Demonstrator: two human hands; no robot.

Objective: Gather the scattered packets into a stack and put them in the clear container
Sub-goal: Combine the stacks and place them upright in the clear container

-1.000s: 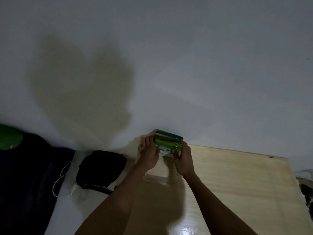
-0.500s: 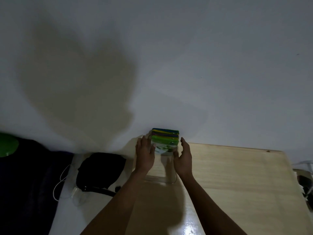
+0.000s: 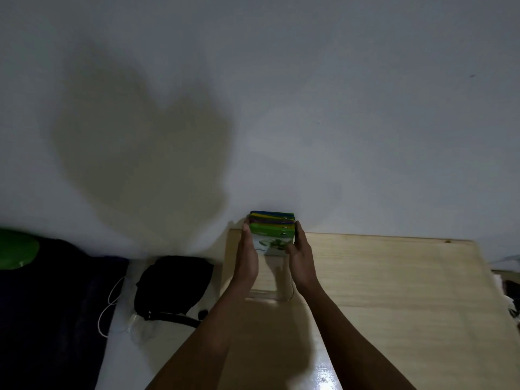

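A stack of packets (image 3: 272, 224), green in front with blue, purple and yellow edges behind, stands upright in the top of the clear container (image 3: 270, 291) at the far left corner of the wooden table. My left hand (image 3: 247, 256) lies flat against the left side of the stack and container. My right hand (image 3: 300, 254) presses the right side, thumb on the front packet. The lower part of the stack shows dimly through the clear wall.
The wooden table (image 3: 394, 291) runs to the right and toward me. A white wall stands right behind the container. Left of the table, lower down, lie a black bag (image 3: 173, 285) with a strap, a white cable (image 3: 108, 311), dark cloth and a green object (image 3: 17, 249).
The stack has gone from tilted and raised above the container to upright and lower inside it. Both hands slid down from gripping its ends to pressing its sides.
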